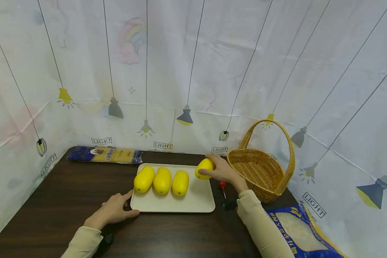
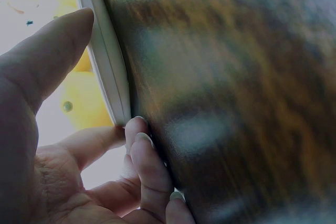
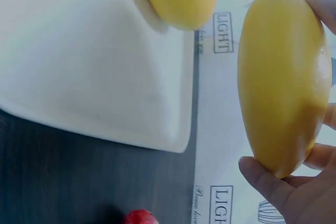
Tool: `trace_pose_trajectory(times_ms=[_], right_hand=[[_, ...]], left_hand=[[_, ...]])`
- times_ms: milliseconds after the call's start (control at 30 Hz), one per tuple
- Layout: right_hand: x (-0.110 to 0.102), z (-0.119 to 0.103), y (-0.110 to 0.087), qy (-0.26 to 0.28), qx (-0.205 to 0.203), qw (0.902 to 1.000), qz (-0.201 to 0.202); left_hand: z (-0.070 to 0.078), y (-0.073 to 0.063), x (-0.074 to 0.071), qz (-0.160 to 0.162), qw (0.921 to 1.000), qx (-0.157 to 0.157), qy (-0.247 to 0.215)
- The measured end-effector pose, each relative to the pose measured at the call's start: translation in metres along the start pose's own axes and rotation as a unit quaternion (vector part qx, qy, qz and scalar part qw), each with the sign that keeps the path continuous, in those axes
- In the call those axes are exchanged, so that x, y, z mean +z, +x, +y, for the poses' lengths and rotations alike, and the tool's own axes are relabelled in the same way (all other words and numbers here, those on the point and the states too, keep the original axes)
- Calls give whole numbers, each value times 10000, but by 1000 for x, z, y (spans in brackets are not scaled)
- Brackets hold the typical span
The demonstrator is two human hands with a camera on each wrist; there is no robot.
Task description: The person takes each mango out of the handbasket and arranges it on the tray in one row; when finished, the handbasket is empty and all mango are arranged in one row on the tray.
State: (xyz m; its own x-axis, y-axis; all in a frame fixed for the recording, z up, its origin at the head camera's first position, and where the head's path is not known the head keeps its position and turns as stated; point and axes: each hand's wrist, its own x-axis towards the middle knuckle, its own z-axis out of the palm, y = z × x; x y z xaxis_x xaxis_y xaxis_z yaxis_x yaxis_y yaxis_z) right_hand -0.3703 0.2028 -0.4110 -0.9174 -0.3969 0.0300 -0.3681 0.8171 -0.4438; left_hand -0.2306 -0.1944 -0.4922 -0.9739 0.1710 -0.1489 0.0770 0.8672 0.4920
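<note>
My right hand (image 1: 224, 168) grips a yellow oblong fruit (image 3: 283, 82), thumb at one end and fingers at the other. In the head view this fruit (image 1: 204, 169) appears over the right end of a cream rectangular tray (image 1: 196, 199). Three similar yellow fruits (image 1: 180, 183) lie side by side on the tray's left half. At the tray's front-left corner is my left hand (image 1: 111, 211), its extended thumb and index finger touching the rim (image 2: 107, 51). The other fingers of that hand are bent against the dark tabletop (image 2: 231, 103).
A wicker basket (image 1: 245, 157) with a tall handle stands right of the tray. Between them lies a red-tipped item (image 1: 222, 184). A blue-and-yellow packet (image 1: 106, 154) lies along the back left. A blue bag (image 1: 300, 233) with pale contents is at the front right.
</note>
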Motion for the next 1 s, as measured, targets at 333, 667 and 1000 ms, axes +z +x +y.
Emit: trace_pose_trajectory(times_ms=[333, 667, 1000], right_hand=[[16, -2, 3, -106, -88, 9993, -348], [31, -4, 6, -319, -94, 9954, -900], [43, -4, 11, -414, -55, 9918, -1206]], left_hand=[[-1, 1, 1, -5, 10000, -2, -16], [1, 0, -1, -9, 10000, -27, -27], [1, -1, -1, -12, 10000, -38, -47]])
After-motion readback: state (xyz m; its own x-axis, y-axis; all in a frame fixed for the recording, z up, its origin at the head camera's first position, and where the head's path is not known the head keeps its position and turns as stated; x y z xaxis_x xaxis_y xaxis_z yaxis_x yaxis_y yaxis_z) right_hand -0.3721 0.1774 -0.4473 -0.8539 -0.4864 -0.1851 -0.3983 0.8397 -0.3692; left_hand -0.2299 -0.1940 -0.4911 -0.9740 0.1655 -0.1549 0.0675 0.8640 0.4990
